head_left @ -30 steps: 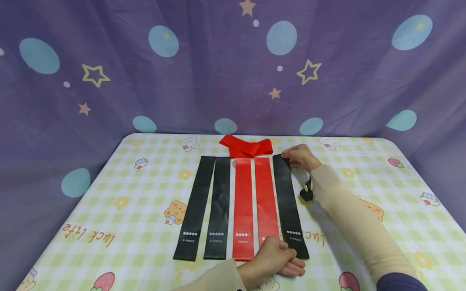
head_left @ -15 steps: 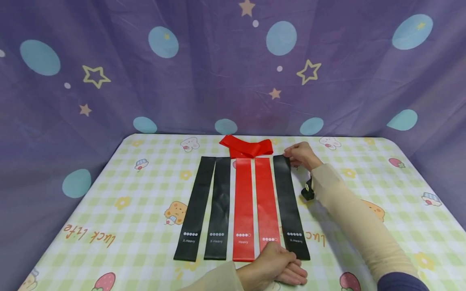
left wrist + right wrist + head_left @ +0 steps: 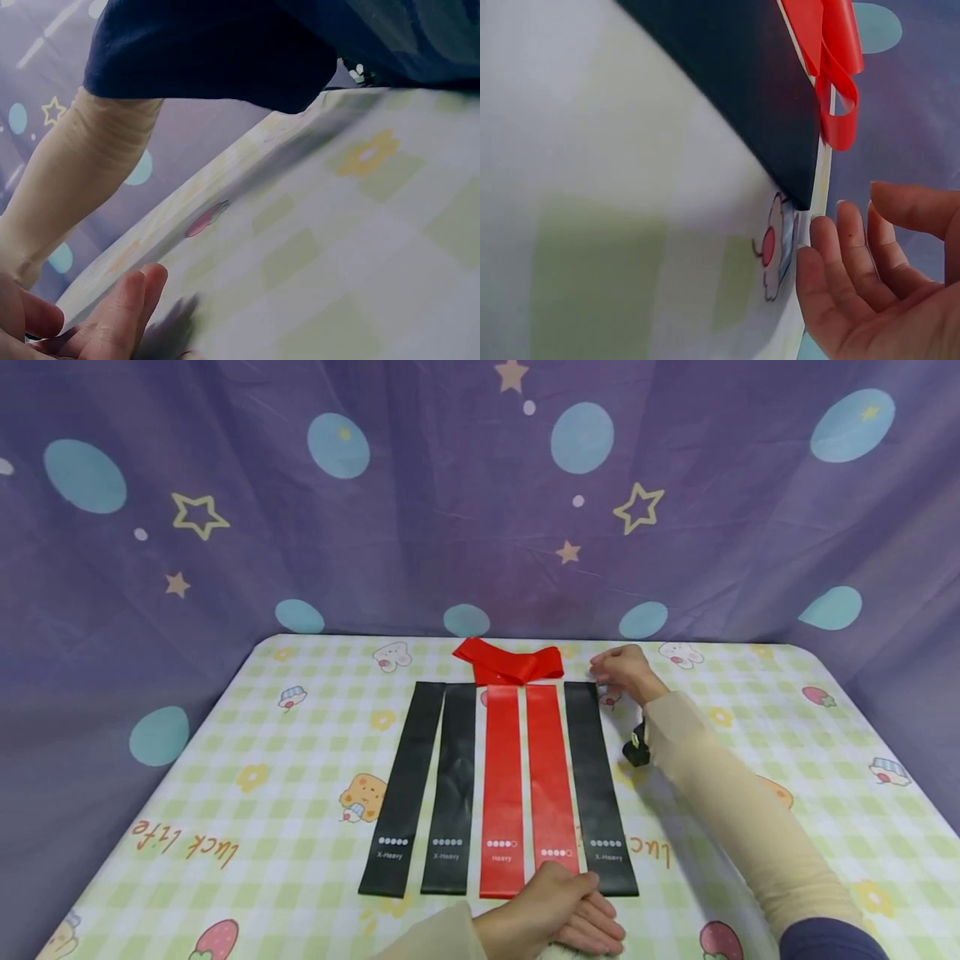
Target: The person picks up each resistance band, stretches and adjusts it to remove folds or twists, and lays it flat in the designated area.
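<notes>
Head view: five flat bands lie side by side on the checked surface [image 3: 225, 760], long axes running away from the person. The rightmost black band [image 3: 597, 785] is the one between the two hands. The right hand [image 3: 622, 672] sits just beside its far right corner, fingers loosely extended and holding nothing; whether a fingertip touches the corner cannot be told. The left hand [image 3: 558, 914] lies at the near ends of the second red band [image 3: 551, 777] and the black one, fingers nearly straight and laid flat, gripping nothing. So the band stretches from the left hand near the body out to the right hand, and each hand is closest to its own end. A crumpled red band [image 3: 510, 663] lies past the far ends of the row.

Left wrist view: blurred; straight fingers [image 3: 124, 311] lie low over the surface, with nothing held.

Right wrist view: the black band's far corner [image 3: 799, 187] lies just left of the relaxed, open fingers [image 3: 832, 255], a sliver of surface showing between them.
</notes>
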Tool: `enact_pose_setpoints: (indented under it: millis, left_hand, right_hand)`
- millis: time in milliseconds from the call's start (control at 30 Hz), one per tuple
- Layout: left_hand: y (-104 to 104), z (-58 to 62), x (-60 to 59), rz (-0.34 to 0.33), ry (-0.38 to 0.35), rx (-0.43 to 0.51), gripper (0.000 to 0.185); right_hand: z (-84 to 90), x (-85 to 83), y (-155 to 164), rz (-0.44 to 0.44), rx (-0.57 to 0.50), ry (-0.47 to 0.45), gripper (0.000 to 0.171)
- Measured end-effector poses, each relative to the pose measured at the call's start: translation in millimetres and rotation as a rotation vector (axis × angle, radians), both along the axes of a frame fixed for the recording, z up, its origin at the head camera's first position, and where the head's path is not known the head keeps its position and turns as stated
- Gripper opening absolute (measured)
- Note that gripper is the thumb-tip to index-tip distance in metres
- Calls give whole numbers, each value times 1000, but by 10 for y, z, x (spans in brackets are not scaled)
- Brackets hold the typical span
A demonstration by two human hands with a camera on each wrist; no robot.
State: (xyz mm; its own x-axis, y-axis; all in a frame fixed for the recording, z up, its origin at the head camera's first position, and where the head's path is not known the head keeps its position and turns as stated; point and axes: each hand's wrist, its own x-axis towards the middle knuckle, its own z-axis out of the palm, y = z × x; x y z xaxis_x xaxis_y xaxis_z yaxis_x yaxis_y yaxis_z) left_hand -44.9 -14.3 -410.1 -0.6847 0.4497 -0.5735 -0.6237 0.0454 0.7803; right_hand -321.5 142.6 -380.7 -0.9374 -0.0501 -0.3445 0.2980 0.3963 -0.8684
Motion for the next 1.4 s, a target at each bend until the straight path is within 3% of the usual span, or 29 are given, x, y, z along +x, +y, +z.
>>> enact_pose_setpoints:
  millis: [200,500,800,1067,1400]
  left_hand:
    - [-95,100,-157,-7,41,-24,32]
    - [-226,295,-476,103,152,-56,29]
    - [-439,315,-873,212,280,-130,26]
    - [-575,312,-1234,318,274,-169,27]
    - [-657,279,-1648,422,249,-160,36]
  right_hand:
    - [-9,-55,-102,4,-3,-4,36]
    - [-24,-99,-337,20,-21,53,37]
    - [-1,-97,-531,35,-51,106,36]
    - [-5,-113,-609,19,-7,166,34]
    - [-17,-148,-677,13,15,160,34]
